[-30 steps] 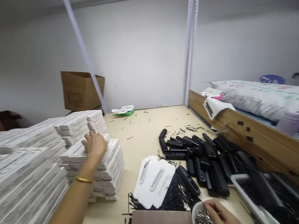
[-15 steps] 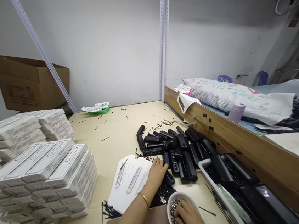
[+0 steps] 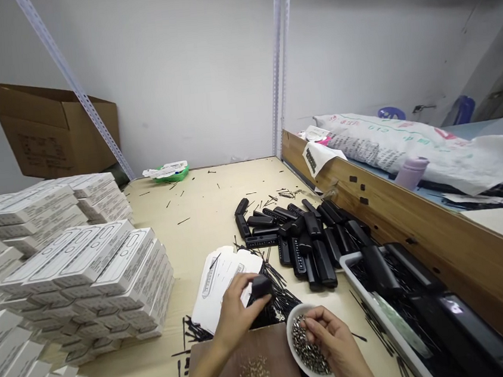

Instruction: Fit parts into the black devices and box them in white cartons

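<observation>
My left hand [image 3: 239,309] is closed around a black plastic case [image 3: 260,286], holding it just above the back edge of a brown board [image 3: 223,371]. Small brass-coloured pieces [image 3: 255,373] lie scattered on that board. Over a white bowl [image 3: 295,355] of small shiny metal parts [image 3: 311,353], my right hand [image 3: 332,339] has thumb and forefinger pinched together; what is between them, if anything, is too small to make out. Behind the board lie loose thin black sticks [image 3: 279,281] and flat white printed cards [image 3: 209,301].
Many similar black cases [image 3: 316,253] are heaped beyond the bowl. A grey tray [image 3: 377,319] of black parts stands at right, along a wooden partition [image 3: 390,222]. White boxes [image 3: 120,268] are stacked at left. A green tray [image 3: 178,174] sits at the back.
My left hand has come back toward me from the heap with a black case in it. My right hand has lifted from deep in the bowl, fingers now pinched. The view has shifted slightly.
</observation>
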`<state>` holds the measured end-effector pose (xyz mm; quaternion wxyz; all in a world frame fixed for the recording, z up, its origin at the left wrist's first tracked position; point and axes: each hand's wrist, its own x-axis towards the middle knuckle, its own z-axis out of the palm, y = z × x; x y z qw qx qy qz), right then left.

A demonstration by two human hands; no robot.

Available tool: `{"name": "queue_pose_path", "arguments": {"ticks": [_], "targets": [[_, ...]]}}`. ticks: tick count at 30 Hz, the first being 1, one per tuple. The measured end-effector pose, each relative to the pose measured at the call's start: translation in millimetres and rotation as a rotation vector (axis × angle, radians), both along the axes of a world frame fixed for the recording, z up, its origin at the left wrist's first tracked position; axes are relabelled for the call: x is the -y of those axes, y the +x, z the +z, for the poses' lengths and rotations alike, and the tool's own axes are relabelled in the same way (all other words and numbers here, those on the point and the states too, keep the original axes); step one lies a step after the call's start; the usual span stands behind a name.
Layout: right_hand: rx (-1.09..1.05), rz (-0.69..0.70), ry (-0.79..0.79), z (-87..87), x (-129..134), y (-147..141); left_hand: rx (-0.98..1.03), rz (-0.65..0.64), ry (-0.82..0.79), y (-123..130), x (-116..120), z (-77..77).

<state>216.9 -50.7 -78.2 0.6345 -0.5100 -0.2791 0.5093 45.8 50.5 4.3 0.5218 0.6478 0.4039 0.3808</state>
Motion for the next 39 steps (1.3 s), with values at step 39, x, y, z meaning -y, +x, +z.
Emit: {"name": "queue_pose_path", "arguments": {"ticks": [39], "targets": [[0.58, -0.32, 0.274, -2.9, 9, -88, 0.9, 0.495, -0.788, -12, 60, -32.6]]}}
